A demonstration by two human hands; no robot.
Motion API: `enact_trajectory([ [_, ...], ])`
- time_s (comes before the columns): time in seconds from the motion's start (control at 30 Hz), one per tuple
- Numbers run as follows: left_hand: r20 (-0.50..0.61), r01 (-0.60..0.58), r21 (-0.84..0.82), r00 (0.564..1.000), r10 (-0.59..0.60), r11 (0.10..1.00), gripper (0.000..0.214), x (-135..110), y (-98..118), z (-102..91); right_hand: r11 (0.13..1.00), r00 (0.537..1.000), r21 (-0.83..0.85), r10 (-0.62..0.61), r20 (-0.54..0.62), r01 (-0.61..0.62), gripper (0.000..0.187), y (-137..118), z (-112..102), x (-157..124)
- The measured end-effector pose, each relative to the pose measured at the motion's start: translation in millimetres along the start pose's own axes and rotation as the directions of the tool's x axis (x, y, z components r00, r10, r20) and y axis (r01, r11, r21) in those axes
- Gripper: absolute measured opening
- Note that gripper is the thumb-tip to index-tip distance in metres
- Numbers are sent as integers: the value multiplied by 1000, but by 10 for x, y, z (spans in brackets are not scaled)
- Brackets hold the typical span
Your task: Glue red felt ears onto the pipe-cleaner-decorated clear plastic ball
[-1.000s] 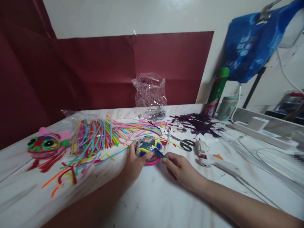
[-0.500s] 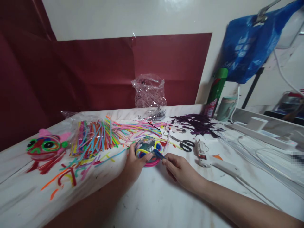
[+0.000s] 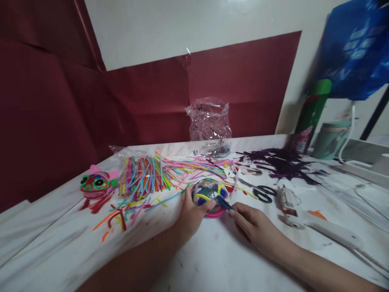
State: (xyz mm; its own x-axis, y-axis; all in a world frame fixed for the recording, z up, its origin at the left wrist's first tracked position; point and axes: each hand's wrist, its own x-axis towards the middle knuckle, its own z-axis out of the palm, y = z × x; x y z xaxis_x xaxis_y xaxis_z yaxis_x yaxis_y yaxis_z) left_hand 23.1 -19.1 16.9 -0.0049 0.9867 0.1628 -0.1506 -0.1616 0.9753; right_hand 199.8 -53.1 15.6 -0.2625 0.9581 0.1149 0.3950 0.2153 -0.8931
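My left hand (image 3: 196, 209) is closed around the side of a round craft figure (image 3: 207, 189), thumb lying across its front. The figure has a dark, shiny dome, yellow-ringed blue eyes and a pink rim at the bottom. Between thumb and fingers, my right hand (image 3: 252, 223) pinches a slim dark blue tool (image 3: 224, 202), whose exact kind I cannot make out. The tool's far end touches the figure's front between the eyes. Black-handled scissors (image 3: 264, 193) lie behind and to the right of my right hand. A white glue gun (image 3: 291, 211) rests farther right.
At left stands a finished-looking pink and red figure (image 3: 96, 184) beside bundled pipe cleaners (image 3: 146, 176) and loose cut pieces (image 3: 118, 217). Purple strands (image 3: 279, 160) lie at the back right, near a green cup (image 3: 331, 140). A clear plastic bag (image 3: 209, 121) stands against the wall.
The view has turned left, so everything sits farther right in the picture. Both hands keep their hold, and the blue tool stays against the figure's front.
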Motion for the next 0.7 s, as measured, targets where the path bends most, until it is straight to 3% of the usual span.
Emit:
enact_trajectory([
  [0.7, -38, 48, 9, 998, -47, 999, 70, 46, -16, 10, 999, 1000, 37, -1, -10, 1, 30, -42, -19, 6],
])
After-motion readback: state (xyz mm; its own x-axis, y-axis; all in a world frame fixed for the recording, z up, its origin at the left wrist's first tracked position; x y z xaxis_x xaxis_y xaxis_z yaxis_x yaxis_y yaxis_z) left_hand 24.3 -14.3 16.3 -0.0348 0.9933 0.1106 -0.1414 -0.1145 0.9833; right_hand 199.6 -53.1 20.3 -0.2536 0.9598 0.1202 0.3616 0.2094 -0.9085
